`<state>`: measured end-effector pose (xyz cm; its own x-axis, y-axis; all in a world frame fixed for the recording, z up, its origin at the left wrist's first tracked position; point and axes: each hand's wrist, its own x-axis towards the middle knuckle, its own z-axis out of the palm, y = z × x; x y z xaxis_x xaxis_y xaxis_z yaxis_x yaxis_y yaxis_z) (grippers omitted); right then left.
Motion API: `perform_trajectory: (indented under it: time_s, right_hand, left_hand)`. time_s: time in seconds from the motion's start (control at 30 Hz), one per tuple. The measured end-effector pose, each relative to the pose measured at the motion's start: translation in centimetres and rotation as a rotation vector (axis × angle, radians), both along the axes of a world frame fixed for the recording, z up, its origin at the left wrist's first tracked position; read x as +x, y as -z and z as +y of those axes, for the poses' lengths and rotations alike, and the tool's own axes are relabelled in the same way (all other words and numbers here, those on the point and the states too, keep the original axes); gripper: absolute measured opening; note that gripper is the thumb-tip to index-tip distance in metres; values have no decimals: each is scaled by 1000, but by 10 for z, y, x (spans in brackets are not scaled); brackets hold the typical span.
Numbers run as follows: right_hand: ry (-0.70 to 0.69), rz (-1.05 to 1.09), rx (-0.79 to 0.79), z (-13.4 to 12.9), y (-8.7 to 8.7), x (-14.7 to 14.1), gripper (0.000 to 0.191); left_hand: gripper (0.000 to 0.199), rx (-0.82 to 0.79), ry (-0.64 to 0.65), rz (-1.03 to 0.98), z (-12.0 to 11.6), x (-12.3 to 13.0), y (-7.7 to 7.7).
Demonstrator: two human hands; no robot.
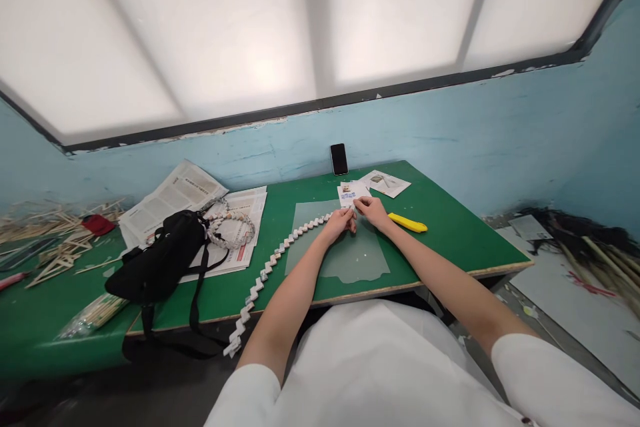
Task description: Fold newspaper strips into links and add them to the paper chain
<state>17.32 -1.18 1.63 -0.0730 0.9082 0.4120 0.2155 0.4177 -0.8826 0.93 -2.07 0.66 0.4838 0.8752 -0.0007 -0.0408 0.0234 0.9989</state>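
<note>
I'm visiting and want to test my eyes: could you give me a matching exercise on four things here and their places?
1. Long folded-paper chain
2. Phone
3. Yellow tool
4. Black bag

A. Right of the right hand
B. Partly on newspapers
C. Extends from the left hand past the edge of the table
D. Upright against the blue wall

Pairs: 1-C; 2-D; 3-A; 4-B

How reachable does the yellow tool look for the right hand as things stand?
Probably yes: the yellow tool lies on the green table beside the right hand, with nothing seen resting on it. That hand is close to the left hand, though, and would likely need to draw back first.
</note>
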Motion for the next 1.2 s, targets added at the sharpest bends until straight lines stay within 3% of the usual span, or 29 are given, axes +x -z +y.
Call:
perform_trajectory:
  time_s: [0.57, 0.67, 0.8, 0.9, 1.2]
  right_hand:
    - [89, 27, 55, 3, 3, 0, 40]
    - [74, 29, 49, 1, 2, 0, 40]
    - [26, 28, 28, -2, -1, 0, 34]
    - [-32, 14, 14, -6, -3, -2, 31]
    - [-150, -37, -3, -7, 0, -4, 37]
  left_hand:
    - [41, -1, -25, 1, 3, 3, 4]
    - [41, -17, -105, -42, 2, 4, 3]
    - [40, 21, -333, -87, 1, 3, -1]
    - [36, 40, -429, -103, 2, 1, -4]
    - [24, -15, -457, -209, 3, -2, -8]
